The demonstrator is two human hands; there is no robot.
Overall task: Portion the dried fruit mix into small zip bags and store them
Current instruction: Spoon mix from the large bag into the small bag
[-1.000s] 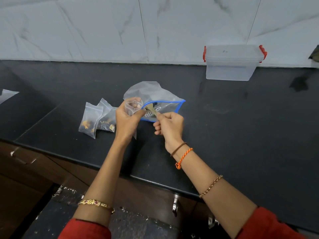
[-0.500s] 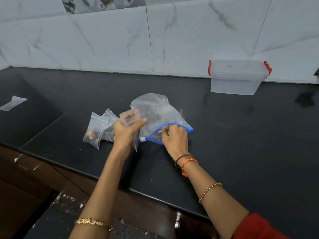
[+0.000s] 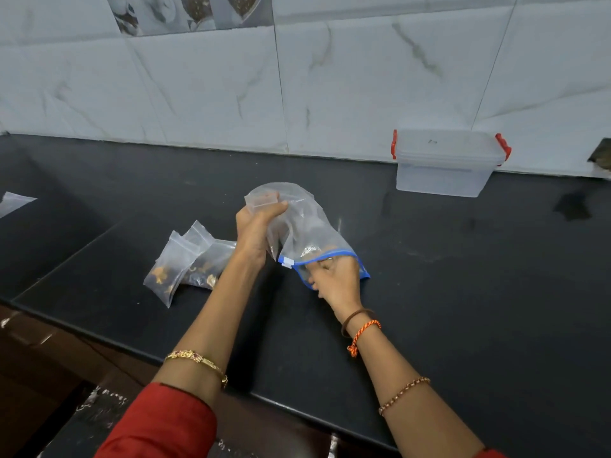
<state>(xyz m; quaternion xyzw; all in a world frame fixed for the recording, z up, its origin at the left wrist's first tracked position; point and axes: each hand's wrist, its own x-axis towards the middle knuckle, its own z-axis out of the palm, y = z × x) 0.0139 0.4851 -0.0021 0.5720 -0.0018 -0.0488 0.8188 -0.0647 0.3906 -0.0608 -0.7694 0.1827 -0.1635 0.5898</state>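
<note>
My left hand (image 3: 255, 230) holds a small clear zip bag (image 3: 263, 200) upright, its mouth open at the top. Behind it the large clear bag with a blue zip rim (image 3: 309, 231) lies on the black counter (image 3: 463, 292), with brown dried fruit mix (image 3: 312, 250) showing inside. My right hand (image 3: 335, 280) is pushed into that bag's mouth, fingers curled on the fruit pieces. Two filled small bags (image 3: 170, 271) (image 3: 211, 261) lie left of my left wrist.
A lidded clear plastic box with red clips (image 3: 444, 166) stands against the tiled wall at the back right. Another empty small bag (image 3: 13, 201) lies at the far left. The counter's front edge runs diagonally under my forearms.
My right hand went from the small bag's mouth down into the large bag. My left hand raised the small bag slightly. The camera view tilted upward.
</note>
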